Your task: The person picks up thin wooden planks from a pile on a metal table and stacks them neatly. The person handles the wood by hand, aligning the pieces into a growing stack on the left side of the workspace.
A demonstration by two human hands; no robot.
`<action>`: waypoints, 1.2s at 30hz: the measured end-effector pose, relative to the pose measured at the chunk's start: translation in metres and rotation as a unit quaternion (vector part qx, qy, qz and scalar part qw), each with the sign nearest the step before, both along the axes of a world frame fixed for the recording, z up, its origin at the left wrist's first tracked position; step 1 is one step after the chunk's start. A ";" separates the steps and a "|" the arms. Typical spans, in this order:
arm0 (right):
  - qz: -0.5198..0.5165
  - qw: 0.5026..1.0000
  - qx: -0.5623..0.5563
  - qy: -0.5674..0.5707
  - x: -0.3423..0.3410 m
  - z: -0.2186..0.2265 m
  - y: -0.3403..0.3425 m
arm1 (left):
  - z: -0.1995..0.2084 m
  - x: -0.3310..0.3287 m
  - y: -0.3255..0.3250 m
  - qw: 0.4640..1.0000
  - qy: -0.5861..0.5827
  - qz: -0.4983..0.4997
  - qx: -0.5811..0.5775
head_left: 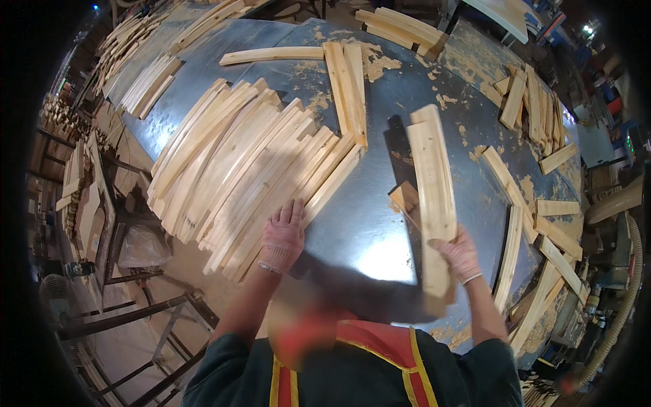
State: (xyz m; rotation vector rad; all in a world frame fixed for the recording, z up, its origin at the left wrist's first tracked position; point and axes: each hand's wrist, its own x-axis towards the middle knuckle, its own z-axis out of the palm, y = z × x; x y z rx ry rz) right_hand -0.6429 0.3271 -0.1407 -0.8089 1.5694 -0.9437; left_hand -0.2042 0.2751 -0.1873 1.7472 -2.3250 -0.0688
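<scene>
My right hand point(461, 254), in a pale work glove, is closed around the right edge of a pair of wooden boards point(434, 183) that lie one against the other. The boards stretch away from me over the metal table, with their shadow to the left. To the left, my gloved left hand point(283, 234) lies on the near right side of a wide row of wooden slats point(237, 156), fingers stretched out on the wood. These slats are packed side by side, some slightly curved, their near ends jutting past the table edge. A small wood block point(404, 197) sits beside the held boards.
Two boards point(346, 88) and a long slat point(271, 55) lie beyond the row. Loose wood pieces point(532, 108) and sawdust point(380, 62) cover the right side of the metal table point(352, 217). A dark metal frame point(129, 319) stands at the lower left.
</scene>
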 end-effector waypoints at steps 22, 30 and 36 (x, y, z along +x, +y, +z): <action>0.211 0.818 0.037 0.534 0.241 -0.018 -0.370 | 0.044 0.015 -0.043 0.987 0.085 -0.125 0.057; 0.098 0.838 0.054 0.533 0.186 -0.056 -0.383 | 0.049 0.019 -0.047 0.987 0.094 -0.132 0.019; -0.001 0.999 -0.042 0.027 0.055 -0.033 -0.275 | 0.018 0.017 -0.035 0.984 0.099 -0.144 -0.026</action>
